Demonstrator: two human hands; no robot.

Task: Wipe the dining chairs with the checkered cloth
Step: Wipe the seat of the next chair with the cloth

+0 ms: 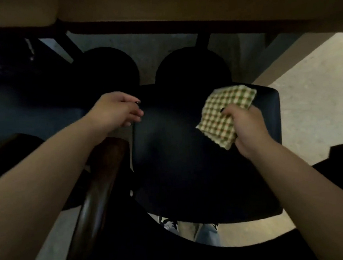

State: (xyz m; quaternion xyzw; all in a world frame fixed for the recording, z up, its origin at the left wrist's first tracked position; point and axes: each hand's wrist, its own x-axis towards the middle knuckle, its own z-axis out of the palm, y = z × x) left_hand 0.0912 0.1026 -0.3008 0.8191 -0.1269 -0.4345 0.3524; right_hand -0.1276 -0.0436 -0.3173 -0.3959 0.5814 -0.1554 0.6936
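A dark padded dining chair seat (189,159) fills the middle of the view, below me. My right hand (246,132) grips a folded green-and-cream checkered cloth (224,113) over the seat's far right part. My left hand (118,111) holds the seat's far left edge with curled fingers. A brown wooden part of the chair (100,180) runs down below my left forearm.
A wooden table edge (177,8) spans the top. Two more dark rounded chair seats (108,71) (192,68) stand under it. Another dark seat (16,95) lies at the left. Pale floor (316,77) shows at the right. My feet (194,228) appear below the seat.
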